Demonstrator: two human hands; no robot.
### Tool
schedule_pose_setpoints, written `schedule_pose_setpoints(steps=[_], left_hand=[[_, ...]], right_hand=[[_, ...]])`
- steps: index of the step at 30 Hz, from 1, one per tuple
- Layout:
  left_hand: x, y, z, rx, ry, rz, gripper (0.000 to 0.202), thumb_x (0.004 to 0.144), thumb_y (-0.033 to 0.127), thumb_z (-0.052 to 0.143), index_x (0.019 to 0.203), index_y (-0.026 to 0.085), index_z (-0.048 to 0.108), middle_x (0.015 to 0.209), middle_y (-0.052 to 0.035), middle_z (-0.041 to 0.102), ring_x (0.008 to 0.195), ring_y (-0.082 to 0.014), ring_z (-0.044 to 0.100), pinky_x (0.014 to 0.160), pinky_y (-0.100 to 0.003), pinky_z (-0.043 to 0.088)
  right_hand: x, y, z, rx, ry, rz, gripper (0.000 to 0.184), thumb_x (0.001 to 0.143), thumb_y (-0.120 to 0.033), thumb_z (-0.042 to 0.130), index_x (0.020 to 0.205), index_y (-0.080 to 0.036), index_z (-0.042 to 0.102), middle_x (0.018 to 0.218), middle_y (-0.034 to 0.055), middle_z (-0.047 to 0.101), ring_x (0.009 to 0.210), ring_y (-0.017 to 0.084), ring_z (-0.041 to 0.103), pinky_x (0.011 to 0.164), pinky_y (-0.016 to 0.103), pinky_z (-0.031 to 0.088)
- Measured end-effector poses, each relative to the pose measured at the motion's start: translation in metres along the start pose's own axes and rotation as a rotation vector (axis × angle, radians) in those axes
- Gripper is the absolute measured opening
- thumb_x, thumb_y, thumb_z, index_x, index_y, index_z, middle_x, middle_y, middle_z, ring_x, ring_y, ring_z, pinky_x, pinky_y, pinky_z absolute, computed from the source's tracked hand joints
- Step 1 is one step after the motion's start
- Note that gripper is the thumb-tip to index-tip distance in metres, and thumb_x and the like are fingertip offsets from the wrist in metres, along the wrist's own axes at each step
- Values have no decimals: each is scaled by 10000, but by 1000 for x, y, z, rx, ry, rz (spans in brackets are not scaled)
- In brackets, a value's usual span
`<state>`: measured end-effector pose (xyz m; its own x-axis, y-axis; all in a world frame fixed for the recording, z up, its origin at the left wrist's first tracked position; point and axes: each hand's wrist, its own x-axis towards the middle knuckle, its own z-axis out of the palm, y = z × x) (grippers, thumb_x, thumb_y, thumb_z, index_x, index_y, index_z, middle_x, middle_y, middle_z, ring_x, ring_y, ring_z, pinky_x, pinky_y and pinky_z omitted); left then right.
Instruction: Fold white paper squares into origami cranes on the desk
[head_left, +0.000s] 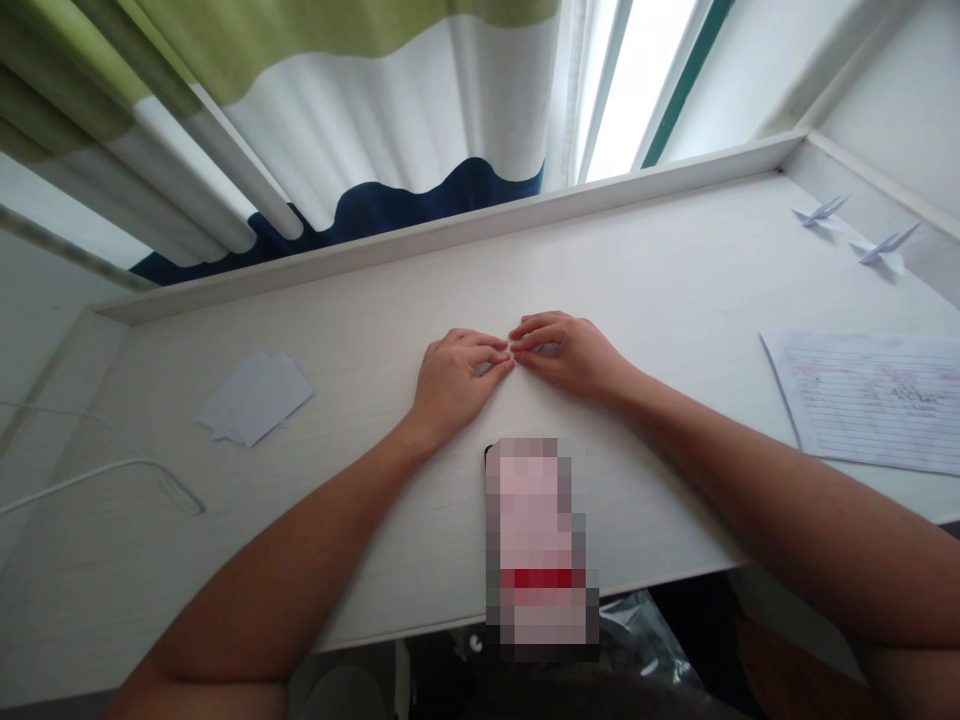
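My left hand [461,375] and my right hand [562,350] meet at the middle of the white desk, fingertips almost touching. Both are closed in a pinch, thumb against fingers. Between them is a small folded piece of white paper [550,350], mostly hidden by my fingers; only bits of it show under each hand. How it is folded I cannot make out. Left of my hands lies a loose stack of white paper squares [259,398]. Two folded paper figures with pointed wings, a rear one [823,212] and a nearer one [885,245], stand at the far right.
A phone-shaped object with a blurred-out face [532,530] lies in front of me at the desk's near edge. Lined, written sheets [885,400] lie on the right. A white cable [112,468] curls at the left. A raised rim [450,232] bounds the desk below the curtain [480,100].
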<state>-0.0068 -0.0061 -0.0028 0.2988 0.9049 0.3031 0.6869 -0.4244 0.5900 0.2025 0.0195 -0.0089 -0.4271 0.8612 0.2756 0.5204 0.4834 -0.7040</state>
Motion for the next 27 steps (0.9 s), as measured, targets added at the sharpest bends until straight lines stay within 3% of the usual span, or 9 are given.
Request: schedule_pose_setpoints(steps=[9, 14, 27], left_hand=[[0, -4, 0, -45, 11, 7, 131, 951, 222, 718, 866, 264, 809, 1073, -22, 843, 1110, -257, 721, 1054, -522, 547], [-1, -6, -1, -17, 1, 39, 34, 866, 263, 829, 898, 266, 817, 1100, -33, 841, 1124, -279, 716, 1049, -531, 549], [1, -5, 0, -115, 15, -50, 78, 916, 258, 781, 850, 266, 821, 1086, -22, 844, 1136, -253, 718, 1078, -511, 547]], right_hand=[[1, 1, 3, 1, 14, 15, 215, 926, -213, 683, 919, -293, 883, 1128, 45, 837, 1148, 279, 752, 1067, 486, 579], [1, 1, 2, -4, 14, 3, 213, 922, -206, 685, 910, -290, 880, 1110, 37, 838, 1130, 270, 755, 1049, 467, 586], [1, 1, 2, -2, 8, 2, 205, 924, -209, 685, 912, -277, 878, 1127, 51, 833, 1137, 280, 739, 1063, 483, 565]])
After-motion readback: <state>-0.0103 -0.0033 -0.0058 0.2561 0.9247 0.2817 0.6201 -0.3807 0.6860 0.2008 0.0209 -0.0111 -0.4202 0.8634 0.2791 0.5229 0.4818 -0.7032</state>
